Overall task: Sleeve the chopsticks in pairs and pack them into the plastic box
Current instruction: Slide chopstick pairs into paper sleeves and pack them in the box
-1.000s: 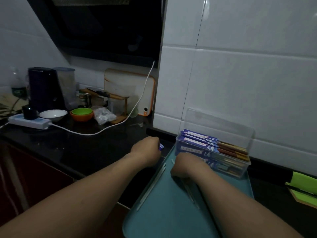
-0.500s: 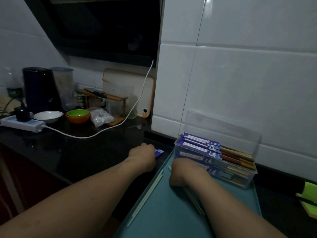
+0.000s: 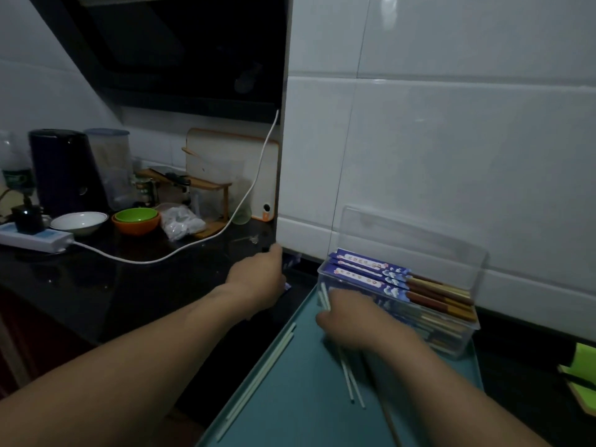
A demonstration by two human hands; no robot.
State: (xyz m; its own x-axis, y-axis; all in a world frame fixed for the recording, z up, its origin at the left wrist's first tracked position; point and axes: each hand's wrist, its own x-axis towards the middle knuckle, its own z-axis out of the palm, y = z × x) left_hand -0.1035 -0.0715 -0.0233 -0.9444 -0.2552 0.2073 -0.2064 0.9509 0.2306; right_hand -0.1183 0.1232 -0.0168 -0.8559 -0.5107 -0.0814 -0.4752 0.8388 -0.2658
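Observation:
A clear plastic box (image 3: pixel 464 337) stands at the far end of a teal tray (image 3: pixel 290 408), its lid up against the wall. Several sleeved pairs in blue paper sleeves (image 3: pixel 367 272) lie inside it. My right hand (image 3: pixel 354 321) rests on the tray beside the box, fingers curled over a pale pair of chopsticks (image 3: pixel 351 382). Another pale pair (image 3: pixel 258 382) lies along the tray's left edge. A brown chopstick (image 3: pixel 387 417) shows under my right forearm. My left hand (image 3: pixel 258 279) is on the dark counter, gripping blue paper sleeves (image 3: pixel 290 262) that are mostly hidden behind it.
The black countertop (image 3: pixel 113 285) holds a white cable (image 3: pixel 180 250), power strip (image 3: pixel 35 240), white bowl (image 3: pixel 79 221), green and orange bowls (image 3: pixel 137 219), plastic bag (image 3: pixel 180 221) and dark kettle (image 3: pixel 64 172). White tiled wall (image 3: pixel 451 140) rises behind the box. Green items (image 3: pixel 580 372) lie right.
My left hand has reached farther back on the counter over the blue sleeves. My right hand has shifted slightly along the box's near side. The view moved a little leftward.

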